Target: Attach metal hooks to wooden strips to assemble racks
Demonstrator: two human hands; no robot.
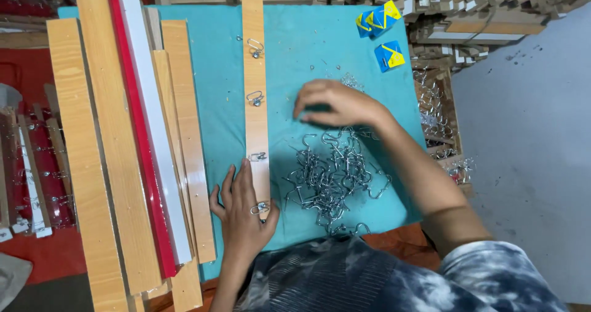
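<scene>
A row of long boards lies along the left of the teal desk, most of them wood-grain, with one red strip and one white strip among them. Near the far right corner lie small blue and yellow packets, one more just below them, and behind the desk short wooden offcuts are heaped. On the red floor at far left lie more narrow slats fitted with metal hooks.

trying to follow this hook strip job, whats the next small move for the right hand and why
Probably pinch up one small screw from the teal mat. The right hand rests fingertips-down above the pile of metal hooks, seemingly holding nothing, while the left hand pins the wooden strip beside its nearest hook.
</scene>
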